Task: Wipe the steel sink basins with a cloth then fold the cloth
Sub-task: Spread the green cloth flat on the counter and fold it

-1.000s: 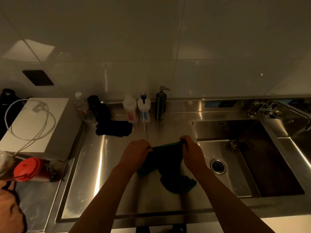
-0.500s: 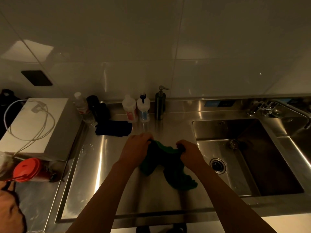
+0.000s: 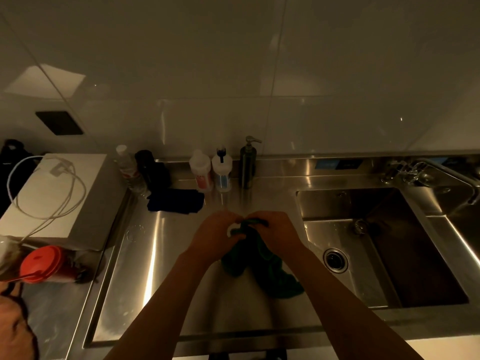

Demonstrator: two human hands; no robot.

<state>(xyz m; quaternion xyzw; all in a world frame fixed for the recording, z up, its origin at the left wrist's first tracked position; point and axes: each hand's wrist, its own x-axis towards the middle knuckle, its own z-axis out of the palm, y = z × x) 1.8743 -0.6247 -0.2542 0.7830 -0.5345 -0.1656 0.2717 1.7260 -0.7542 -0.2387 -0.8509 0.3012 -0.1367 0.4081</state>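
Observation:
A dark green cloth (image 3: 272, 271) hangs bunched over the steel drainboard (image 3: 145, 255), its lower end resting on the steel. My left hand (image 3: 217, 235) and my right hand (image 3: 275, 233) are close together, both pinching the cloth's top edge, where a small white tag shows between the fingers. To the right lies the steel sink basin (image 3: 405, 245) with a round drain (image 3: 335, 260). A second basin's edge (image 3: 467, 222) shows at the far right.
Two white bottles (image 3: 210, 171) and a steel soap pump (image 3: 248, 162) stand at the back wall. A dark folded cloth (image 3: 176, 201) lies behind my hands. The tap (image 3: 436, 172) reaches over the basins. A white box with a cable (image 3: 52, 196) and a red-lidded jar (image 3: 44, 265) sit left.
My hands held the cloth's top edge stretched apart, then came together at the middle, bunching the cloth. Its lower part still drapes on the drainboard.

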